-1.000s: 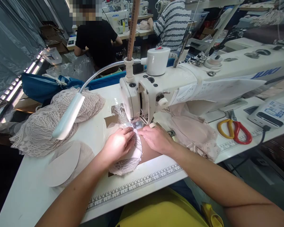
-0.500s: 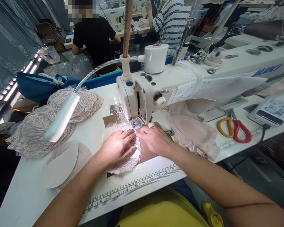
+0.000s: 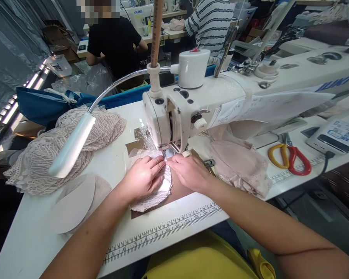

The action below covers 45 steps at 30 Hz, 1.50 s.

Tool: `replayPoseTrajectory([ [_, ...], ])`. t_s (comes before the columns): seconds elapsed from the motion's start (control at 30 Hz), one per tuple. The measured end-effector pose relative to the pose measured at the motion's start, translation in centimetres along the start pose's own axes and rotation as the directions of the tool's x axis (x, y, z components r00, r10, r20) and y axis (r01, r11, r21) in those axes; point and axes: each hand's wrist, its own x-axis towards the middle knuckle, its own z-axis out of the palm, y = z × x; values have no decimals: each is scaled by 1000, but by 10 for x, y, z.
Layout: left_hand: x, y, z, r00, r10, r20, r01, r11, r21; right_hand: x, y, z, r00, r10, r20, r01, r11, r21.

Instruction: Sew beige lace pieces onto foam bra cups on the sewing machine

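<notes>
A light pink lace piece (image 3: pixel 152 200) with a curved edge lies under the needle end of a white sewing machine (image 3: pixel 159 120). My left hand (image 3: pixel 144 176) rests flat on the lace, fingers stretched toward the presser foot and thumb lower down. Opposite it, my right hand (image 3: pixel 190 170) has its fingers curled in, with the fingertips closed at the lace's right edge. Both sets of fingertips nearly meet just in front of the foot. Beneath the lace is a brown sheet (image 3: pixel 182 190) on the table. My left hand hides part of the lace.
A lamp (image 3: pixel 72 147) on a bent neck hangs at left over stacked lace pieces (image 3: pixel 43 166). Round fabric pieces (image 3: pixel 72 207) lie nearer me. On the right are sewn beige pieces (image 3: pixel 238 162), scissors (image 3: pixel 289 158) and a white box-shaped device (image 3: pixel 336 135). Two people sit beyond.
The lace has shifted slightly toward the foot under my hands, showing a little more brown sheet at its near edge. The view has moved slightly; both hands keep almost the same pose.
</notes>
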Motion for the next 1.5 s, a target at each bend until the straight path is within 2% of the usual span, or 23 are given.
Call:
replayPoseTrajectory([
  [0.13, -1, -3, 4, 999, 3, -32, -2, 999, 36, 2, -1, 0, 1000, 27, 7, -27, 1000, -13],
  [0.33, -2, -6, 8, 1000, 8, -25, -6, 998, 66, 5, -2, -1, 1000, 29, 11, -29, 999, -28],
  [0.8, 3, -16, 9, 996, 28, -90, -24, 999, 47, 5, -1, 1, 1000, 20, -14, -20, 999, -42],
  [1.03, 4, -15, 9, 992, 16, -124, -20, 1000, -24, 2, 3, 0, 1000, -12, -18, 13, 1000, 18],
  [1.23, 6, -15, 10, 989, -32, -145, 27, 999, -36, 4, 0, -1, 999, 41, -1, -41, 999, -6],
  [1.5, -1, -13, 9, 993, -44, -109, 46, 999, 23, 5, -2, -5, 992, 111, 53, -111, 994, 5],
])
